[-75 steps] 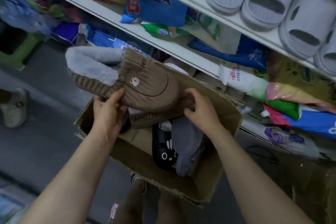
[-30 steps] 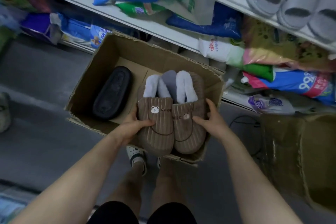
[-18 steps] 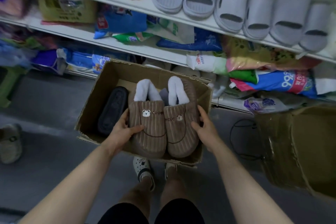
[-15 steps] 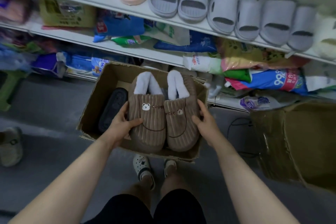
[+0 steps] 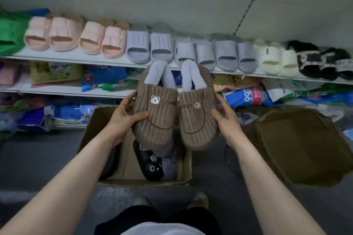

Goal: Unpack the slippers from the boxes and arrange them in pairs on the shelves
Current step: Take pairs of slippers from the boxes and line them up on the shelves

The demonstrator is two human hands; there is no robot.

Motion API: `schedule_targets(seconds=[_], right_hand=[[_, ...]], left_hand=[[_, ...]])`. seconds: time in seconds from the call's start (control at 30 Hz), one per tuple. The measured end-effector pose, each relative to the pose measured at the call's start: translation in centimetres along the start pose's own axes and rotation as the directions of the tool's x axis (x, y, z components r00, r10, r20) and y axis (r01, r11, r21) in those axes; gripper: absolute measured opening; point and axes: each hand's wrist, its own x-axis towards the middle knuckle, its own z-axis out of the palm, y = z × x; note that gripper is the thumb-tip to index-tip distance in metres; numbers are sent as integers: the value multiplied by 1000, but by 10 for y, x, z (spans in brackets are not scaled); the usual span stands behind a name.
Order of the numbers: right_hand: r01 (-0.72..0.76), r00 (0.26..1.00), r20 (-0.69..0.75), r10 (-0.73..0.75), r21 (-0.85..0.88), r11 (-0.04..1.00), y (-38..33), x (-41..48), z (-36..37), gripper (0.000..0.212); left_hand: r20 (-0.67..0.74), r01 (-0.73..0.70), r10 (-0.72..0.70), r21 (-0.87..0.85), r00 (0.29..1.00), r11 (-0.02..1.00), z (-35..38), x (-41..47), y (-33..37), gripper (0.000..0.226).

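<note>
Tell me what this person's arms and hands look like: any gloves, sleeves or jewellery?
The left arm and right arm are bare along all that shows, no sleeve in view. The left hand and right hand wear no gloves, and no ring, watch or bracelet shows on either. Lower down, black shorts and the hem of a white top are visible.

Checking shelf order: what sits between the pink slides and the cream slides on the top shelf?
Head view: six grey slides, three pairs side by side, fill the stretch between the pink slides and the cream slides.
</note>
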Motion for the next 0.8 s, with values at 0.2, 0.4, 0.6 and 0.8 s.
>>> schedule_targets(seconds=[0.2, 0.4, 0.6, 0.8], right_hand=[[163, 985, -55, -162, 17, 986, -44, 7, -91, 51], [296, 953, -71, -295, 5, 955, -79, 28, -199, 46], [443, 891, -94, -443, -25, 896, -125, 41, -312, 45], [583, 800, -196, -567, 33, 811, -190, 47, -401, 46]], left_hand=[[64, -160, 158, 36, 985, 986, 84, 3, 58, 78], [85, -267, 270, -37, 959, 963, 193, 0, 105, 73], [89, -385, 393, -89, 915, 919, 295, -5, 156, 78], [141, -542, 554, -118, 820, 832, 370, -9, 234, 78]])
